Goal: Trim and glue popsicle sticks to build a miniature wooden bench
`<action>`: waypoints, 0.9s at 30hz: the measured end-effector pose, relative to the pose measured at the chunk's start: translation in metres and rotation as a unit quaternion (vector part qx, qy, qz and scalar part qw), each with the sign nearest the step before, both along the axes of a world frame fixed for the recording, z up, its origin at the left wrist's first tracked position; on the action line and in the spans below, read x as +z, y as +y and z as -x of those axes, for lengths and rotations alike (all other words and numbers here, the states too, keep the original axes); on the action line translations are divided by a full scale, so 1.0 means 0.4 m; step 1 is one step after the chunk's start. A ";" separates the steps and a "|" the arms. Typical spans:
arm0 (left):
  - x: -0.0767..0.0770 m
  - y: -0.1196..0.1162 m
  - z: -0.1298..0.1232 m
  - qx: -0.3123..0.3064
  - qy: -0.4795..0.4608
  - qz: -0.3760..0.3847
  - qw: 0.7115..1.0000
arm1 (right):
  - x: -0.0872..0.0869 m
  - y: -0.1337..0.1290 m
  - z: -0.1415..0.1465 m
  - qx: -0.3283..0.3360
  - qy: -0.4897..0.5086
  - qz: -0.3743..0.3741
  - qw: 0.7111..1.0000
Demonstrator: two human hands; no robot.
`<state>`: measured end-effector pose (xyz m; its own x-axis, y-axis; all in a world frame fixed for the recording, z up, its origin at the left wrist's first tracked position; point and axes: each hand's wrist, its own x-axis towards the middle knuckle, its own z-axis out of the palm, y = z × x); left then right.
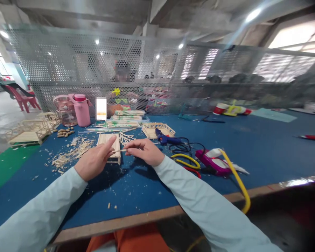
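A short thin wooden stick [120,151] spans the gap between my two hands. My left hand [94,161] pinches its left end, the index finger raised. At the other end, the fingertips and thumb of my right hand [147,152] close on the stick. Just behind my left hand stands a small slatted piece made of wooden sticks [117,142], partly hidden by that hand. Loose short sticks [127,138] lie in a pile behind my right hand. A hexagonal frame of sticks [147,131] sits farther back, with a blue glue gun [166,138] against it.
Wood scraps [73,152] and peanuts [65,132] lie at left, near stick-built furniture models [28,132]. Behind are a pink bottle [82,111] and bundled sticks [126,122]. Yellow-handled pliers [186,160], cables and a purple-and-white tool [215,163] lie at right. A perforated screen [94,66] rises behind.
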<state>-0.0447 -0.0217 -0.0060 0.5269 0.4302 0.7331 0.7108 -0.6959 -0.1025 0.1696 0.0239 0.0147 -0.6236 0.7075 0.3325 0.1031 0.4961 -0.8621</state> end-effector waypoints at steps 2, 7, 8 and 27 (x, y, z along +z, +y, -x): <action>-0.004 -0.001 -0.002 0.010 0.007 0.007 1.000 | 0.003 -0.008 0.008 -0.045 -0.013 -0.038 0.998; -0.007 -0.015 -0.013 0.029 -0.005 0.074 0.997 | 0.000 -0.029 0.025 -0.066 -0.025 -0.075 0.995; -0.006 -0.020 -0.017 0.029 -0.010 0.087 0.996 | 0.001 -0.031 0.027 -0.047 -0.019 -0.065 0.997; 0.011 -0.062 -0.067 -0.014 -0.187 0.304 0.934 | -0.028 -0.101 -0.339 -0.231 -0.495 -0.174 0.819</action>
